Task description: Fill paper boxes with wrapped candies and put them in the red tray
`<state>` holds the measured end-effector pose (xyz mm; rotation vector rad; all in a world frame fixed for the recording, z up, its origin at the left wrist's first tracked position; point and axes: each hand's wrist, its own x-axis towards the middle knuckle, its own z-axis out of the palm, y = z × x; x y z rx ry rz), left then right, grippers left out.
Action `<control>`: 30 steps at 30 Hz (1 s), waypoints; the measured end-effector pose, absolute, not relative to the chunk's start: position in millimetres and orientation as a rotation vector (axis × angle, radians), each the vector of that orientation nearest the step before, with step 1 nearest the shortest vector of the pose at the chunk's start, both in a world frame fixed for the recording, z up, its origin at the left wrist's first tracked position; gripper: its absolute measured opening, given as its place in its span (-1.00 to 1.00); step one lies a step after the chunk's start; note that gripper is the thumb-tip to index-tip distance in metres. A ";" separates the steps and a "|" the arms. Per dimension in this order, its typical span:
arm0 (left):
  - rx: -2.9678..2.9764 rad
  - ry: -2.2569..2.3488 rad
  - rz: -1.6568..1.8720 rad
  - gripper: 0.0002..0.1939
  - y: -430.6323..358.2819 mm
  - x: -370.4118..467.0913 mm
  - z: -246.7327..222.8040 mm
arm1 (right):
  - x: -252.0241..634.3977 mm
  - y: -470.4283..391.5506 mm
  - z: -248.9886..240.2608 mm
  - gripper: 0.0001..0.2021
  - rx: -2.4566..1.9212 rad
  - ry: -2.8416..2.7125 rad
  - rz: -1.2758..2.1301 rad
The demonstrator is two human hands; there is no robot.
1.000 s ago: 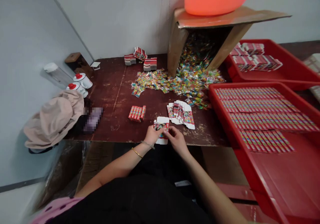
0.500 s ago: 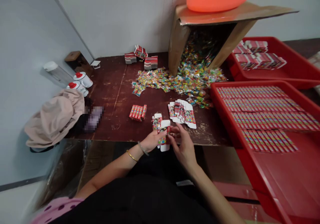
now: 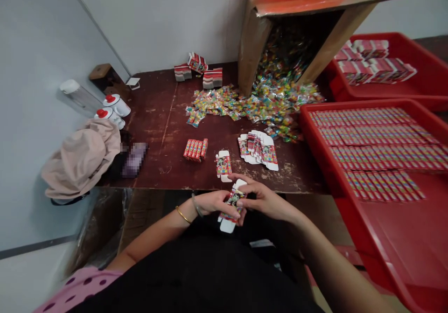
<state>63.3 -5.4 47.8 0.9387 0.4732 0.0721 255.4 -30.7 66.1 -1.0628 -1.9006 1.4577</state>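
Note:
Just off the table's front edge, a small printed candy box (image 3: 228, 217) with white end flaps is held between both hands. My left hand (image 3: 217, 203) grips its lower part, thumb across the printed face. From the other side, my right hand (image 3: 261, 198) has its fingers on the upper end, by a white flap. Just beyond them a flattened candy box (image 3: 224, 164) lies on the table. To its right is a fanned stack of flat boxes (image 3: 268, 152). A short row of closed boxes (image 3: 195, 149) stands to its left.
Wrapped candies (image 3: 217, 102) spill from a cardboard carton (image 3: 249, 38). Red trays (image 3: 357, 205) with rows of filled boxes stand at the right. Bundled flat boxes (image 3: 212, 78) sit by the wall. Lidded mugs (image 3: 119, 104) and a beige cloth bag (image 3: 84, 156) are at the left.
Both hands have moved down toward my body with one box. The other flat box, earlier beside it at my left hand, now lies on the table. My right fingers have closed onto the held box.

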 end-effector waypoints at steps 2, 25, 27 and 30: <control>0.950 0.526 0.103 -0.57 -7.0 61.8 41.7 | 257.5 -31.1 66.6 -0.78 -1.032 -1.838 1.486; 1.092 1.084 0.538 -0.71 -71.4 33.0 19.0 | 204.8 -128.4 15.4 -0.73 -1.447 -0.988 1.452; 0.996 1.127 0.548 -0.71 -73.7 31.8 23.3 | 205.2 -128.6 18.5 -0.70 -1.426 -0.931 1.561; 0.690 1.063 0.592 -0.66 -75.3 34.9 28.3 | 204.0 -123.7 23.5 -0.67 -1.361 -0.751 1.678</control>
